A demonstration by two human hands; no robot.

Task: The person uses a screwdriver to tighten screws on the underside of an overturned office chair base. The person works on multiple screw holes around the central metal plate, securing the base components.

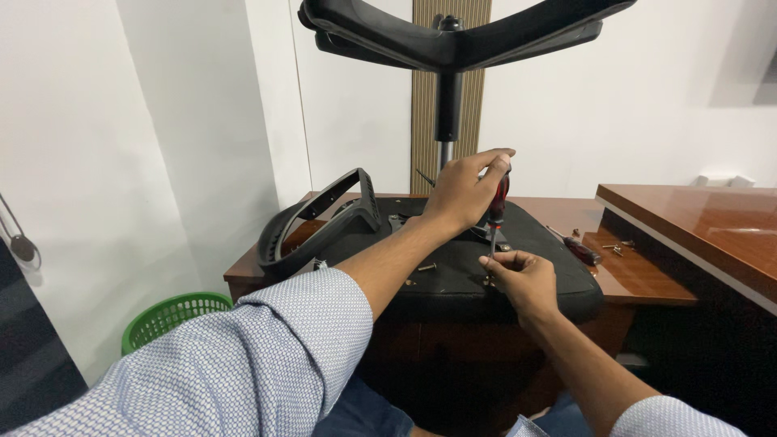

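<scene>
An office chair lies upside down on a wooden desk (647, 279), its black seat underside (453, 271) facing up and its star base (453, 36) high above. My left hand (465, 190) wraps the red and black handle of a screwdriver (496, 212) held upright, tip down on the seat underside. My right hand (524, 275) pinches the screwdriver's shaft near its tip, at a screw spot. A black armrest (320, 218) sticks out at the left of the seat.
A second screwdriver (576, 247) and a few loose screws (619, 247) lie on the desk to the right. A loose screw (426, 266) rests on the seat underside. A green basket (170, 317) stands on the floor at the left. A raised wooden counter (704, 226) runs along the right.
</scene>
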